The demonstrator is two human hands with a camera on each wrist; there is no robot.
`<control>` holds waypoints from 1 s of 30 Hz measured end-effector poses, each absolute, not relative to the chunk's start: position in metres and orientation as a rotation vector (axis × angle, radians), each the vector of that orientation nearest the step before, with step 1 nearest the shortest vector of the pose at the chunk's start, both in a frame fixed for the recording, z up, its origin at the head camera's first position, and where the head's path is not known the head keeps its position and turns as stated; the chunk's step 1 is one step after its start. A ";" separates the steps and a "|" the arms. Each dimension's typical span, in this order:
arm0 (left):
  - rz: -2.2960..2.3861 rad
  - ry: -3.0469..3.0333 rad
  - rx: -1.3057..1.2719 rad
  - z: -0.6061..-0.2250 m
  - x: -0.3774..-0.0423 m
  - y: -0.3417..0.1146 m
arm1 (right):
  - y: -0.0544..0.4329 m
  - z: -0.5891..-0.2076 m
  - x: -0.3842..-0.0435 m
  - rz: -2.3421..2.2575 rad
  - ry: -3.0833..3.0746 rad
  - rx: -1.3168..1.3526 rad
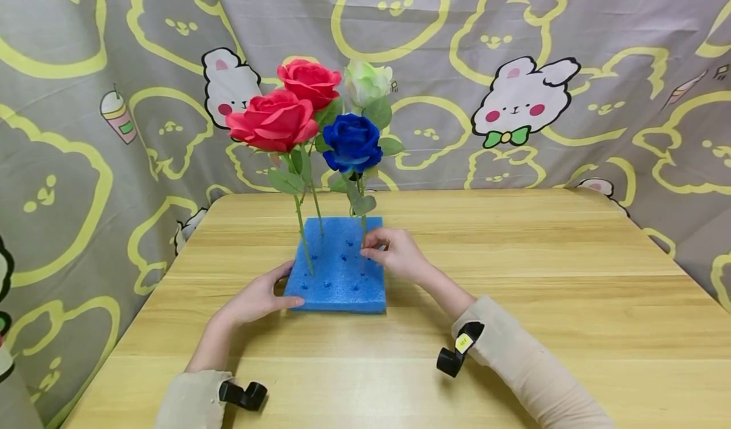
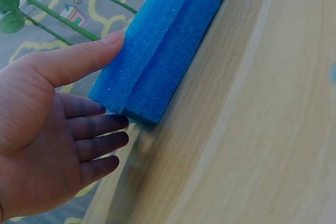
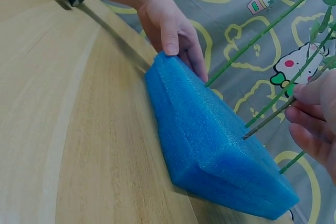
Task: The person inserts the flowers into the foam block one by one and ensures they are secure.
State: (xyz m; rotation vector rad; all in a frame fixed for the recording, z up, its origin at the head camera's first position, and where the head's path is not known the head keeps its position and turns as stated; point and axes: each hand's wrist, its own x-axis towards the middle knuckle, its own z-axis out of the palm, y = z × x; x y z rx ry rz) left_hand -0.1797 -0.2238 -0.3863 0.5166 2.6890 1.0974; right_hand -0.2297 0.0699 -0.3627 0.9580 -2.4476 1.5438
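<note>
A blue foam block (image 1: 342, 297) with several small holes lies on the table. My right hand (image 1: 396, 251) pinches the thin stem of a blue rose (image 1: 352, 142) between thumb and fingers, over the block's right side. In the right wrist view, the stem's lower tip (image 3: 245, 137) is right at the foam's top surface. At the block's left front corner is my left hand (image 1: 257, 297), its thumb (image 2: 113, 39) pressing the edge and its other fingers extended alongside. Two red roses (image 1: 273, 122) stand upright in the left part of the foam. A pale green-white rose (image 1: 367, 83) rises behind the blue one.
The block rests on a light wooden table (image 1: 542, 270). Behind and beside the table hangs a grey curtain (image 1: 434, 35) with yellow outlines and cartoon animals. A black wrist camera (image 1: 244, 395) sits on the left sleeve, another camera (image 1: 457, 351) on the right.
</note>
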 end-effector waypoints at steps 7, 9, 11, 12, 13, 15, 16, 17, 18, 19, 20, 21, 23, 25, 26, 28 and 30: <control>1.100 2.686 0.494 -0.386 -0.179 -0.224 | 0.069 -0.361 -0.229 1.600 -2.472 0.910; 1.095 2.687 0.501 -0.386 -0.179 -0.224 | 0.069 -0.361 -0.229 1.644 -2.472 0.898; 1.095 2.689 0.500 -0.387 -0.179 -0.224 | 0.070 -0.361 -0.229 1.696 -2.467 0.892; 1.093 2.691 0.500 -0.387 -0.180 -0.224 | 0.070 -0.361 -0.229 1.723 -2.461 0.890; 1.091 2.691 0.501 -0.387 -0.180 -0.224 | 0.070 -0.361 -0.228 1.751 -2.458 0.886; 1.087 2.694 0.500 -0.387 -0.180 -0.224 | 0.070 -0.361 -0.228 1.798 -2.453 0.879; 1.089 2.692 0.495 -0.387 -0.180 -0.224 | 0.070 -0.362 -0.228 1.817 -2.452 0.874; 1.091 2.690 0.494 -0.388 -0.180 -0.224 | 0.070 -0.362 -0.228 1.836 -2.450 0.870; 1.094 2.688 0.493 -0.388 -0.180 -0.224 | 0.070 -0.362 -0.228 1.848 -2.448 0.868; 1.095 2.687 0.493 -0.388 -0.180 -0.224 | 0.070 -0.362 -0.228 1.862 -2.445 0.866; 1.100 2.684 0.492 -0.388 -0.180 -0.224 | 0.070 -0.363 -0.228 1.874 -2.441 0.865; 1.102 2.684 0.494 -0.388 -0.180 -0.224 | 0.071 -0.363 -0.228 1.885 -2.436 0.863; 1.105 2.684 0.501 -0.388 -0.180 -0.224 | 0.071 -0.363 -0.228 1.911 -2.425 0.861; 1.102 2.687 0.505 -0.388 -0.180 -0.224 | 0.071 -0.363 -0.229 1.938 -2.416 0.854; 1.103 2.687 0.506 -0.388 -0.180 -0.224 | 0.071 -0.363 -0.229 1.947 -2.415 0.851; 1.102 2.686 0.506 -0.389 -0.180 -0.224 | 0.071 -0.364 -0.229 1.965 -2.413 0.843; 1.104 2.684 0.503 -0.389 -0.180 -0.224 | 0.071 -0.365 -0.230 1.975 -2.417 0.838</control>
